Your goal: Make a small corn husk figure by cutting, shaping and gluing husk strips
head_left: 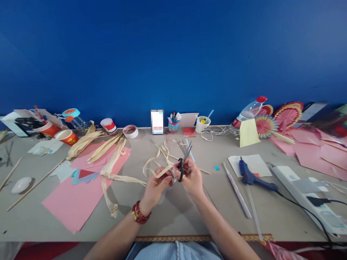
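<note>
Through my feed, the scissors [186, 155] show smooth grey metal blades and black plastic loops. Just left of them I see a pale husk strip [164, 170], matt and papery; further left, husk bunches [84, 143] look creased and fibrous, above smooth matt pink paper [72, 200]. Right of the scissors I make out a blue plastic glue gun [253, 179], then a smooth white plastic power strip [299, 196]. Around the scissors, the bench [97, 229] looks smooth and matt to me
</note>
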`<state>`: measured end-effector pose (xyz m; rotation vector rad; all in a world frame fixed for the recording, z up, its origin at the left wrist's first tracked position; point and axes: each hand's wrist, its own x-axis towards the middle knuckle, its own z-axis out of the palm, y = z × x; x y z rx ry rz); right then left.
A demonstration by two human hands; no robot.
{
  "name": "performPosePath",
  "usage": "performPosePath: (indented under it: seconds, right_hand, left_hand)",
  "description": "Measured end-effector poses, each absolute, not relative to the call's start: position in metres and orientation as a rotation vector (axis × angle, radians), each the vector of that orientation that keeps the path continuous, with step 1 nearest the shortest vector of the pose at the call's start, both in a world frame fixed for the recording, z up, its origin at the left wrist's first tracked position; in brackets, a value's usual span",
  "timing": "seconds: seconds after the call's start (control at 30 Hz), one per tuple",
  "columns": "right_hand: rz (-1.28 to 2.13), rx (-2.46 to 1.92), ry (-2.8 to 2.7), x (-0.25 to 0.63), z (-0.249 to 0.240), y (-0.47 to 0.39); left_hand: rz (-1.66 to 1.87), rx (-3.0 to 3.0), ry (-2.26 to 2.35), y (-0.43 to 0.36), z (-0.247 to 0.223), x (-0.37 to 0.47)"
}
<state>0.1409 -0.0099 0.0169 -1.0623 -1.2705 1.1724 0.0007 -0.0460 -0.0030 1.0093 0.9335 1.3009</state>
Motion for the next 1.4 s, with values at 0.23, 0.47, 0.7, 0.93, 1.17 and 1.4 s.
performPosePath:
  seconds: [0.23,0.47,0.7,0.93,1.17,1.4]
  right_hand:
    - [1.252,-1.048,-1.246,0.136,0.009,-0.011]
    - [1.215,-1.028,-1.234,0.136,0.009,-0.015]
    - [1.151,-1.029,-1.308,0.133,0.007,-0.018]
    - [1.169,-1.037,-1.34,0.148,0.013,-0.017]
    - [1.48,-1.127,-1.584,0.165,-0.011,-0.053]
    - [1.687,-1.022,-1.418,0.145,-0.016,-0.076]
  left_hand:
    - [1.151,0.769,0.856,-0.046,-0.002,0.0]
    - [1.121,0.672,0.824,-0.046,-0.001,0.001]
    - [1.151,0.671,0.804,-0.046,0.0,0.0]
    - [1.27,0.809,0.837,-0.045,0.008,-0.003]
    - [1.5,0.901,0.986,-0.044,0.012,-0.003]
    - [1.533,0.951,1.118,-0.045,0.008,0.002]
